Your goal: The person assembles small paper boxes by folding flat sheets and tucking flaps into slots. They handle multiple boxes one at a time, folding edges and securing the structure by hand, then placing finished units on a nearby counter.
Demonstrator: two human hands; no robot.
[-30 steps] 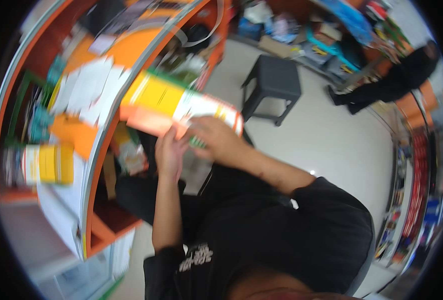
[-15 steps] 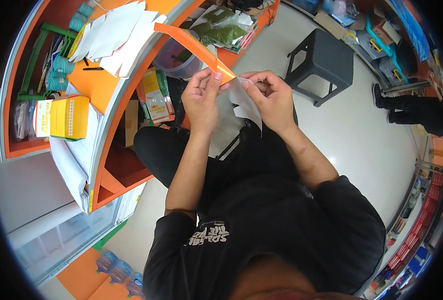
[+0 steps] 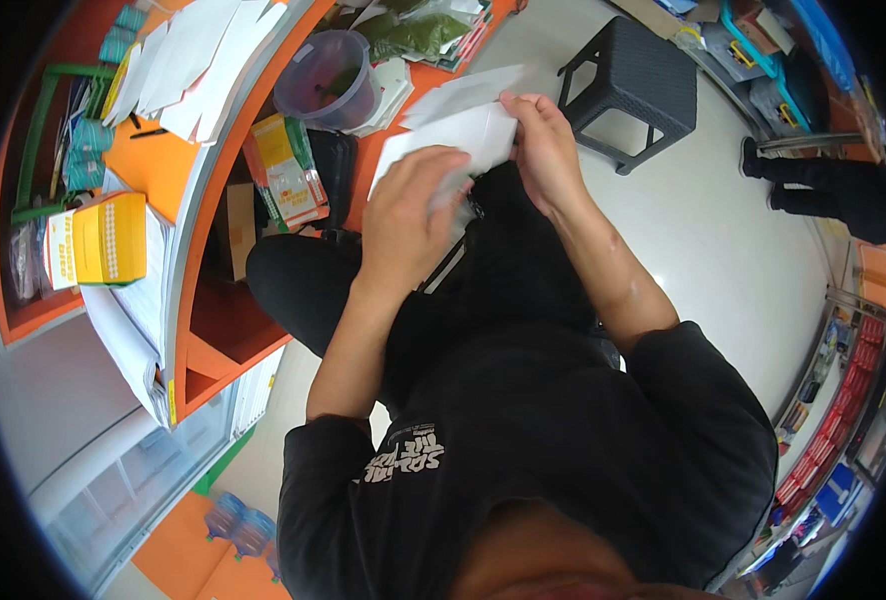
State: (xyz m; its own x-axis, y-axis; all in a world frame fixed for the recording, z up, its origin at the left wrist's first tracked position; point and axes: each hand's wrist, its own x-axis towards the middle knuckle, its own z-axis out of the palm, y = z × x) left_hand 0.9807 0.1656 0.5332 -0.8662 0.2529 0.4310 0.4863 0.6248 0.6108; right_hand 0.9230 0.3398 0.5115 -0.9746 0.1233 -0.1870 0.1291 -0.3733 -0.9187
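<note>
A creased card sheet [image 3: 471, 132], white on the side that shows, is held above my lap with its flaps unfolded. My right hand [image 3: 547, 152] pinches its right edge between thumb and fingers. Over the sheet's lower left part, my left hand [image 3: 415, 208] is slightly blurred; its fingers look stretched out and apart, not gripping. Whether its fingertips touch the card I cannot tell. On the counter at the left lies a stack of similar white die-cut sheets [image 3: 198, 55]. A yellow and white folded carton [image 3: 111, 240] stands nearer to me.
Beyond the sheet is a clear plastic tub [image 3: 329, 82] on an orange shelf. Packaged yellow-green cards [image 3: 288, 165] lie left of my hands. A black stool [image 3: 635, 85] stands at the far right. Another person's dark-clothed legs [image 3: 828, 185] show at the right edge.
The card sheet has turned from its orange side to its white side and opened out. My left hand has let go of its edge and moved lower; my right hand has risen slightly.
</note>
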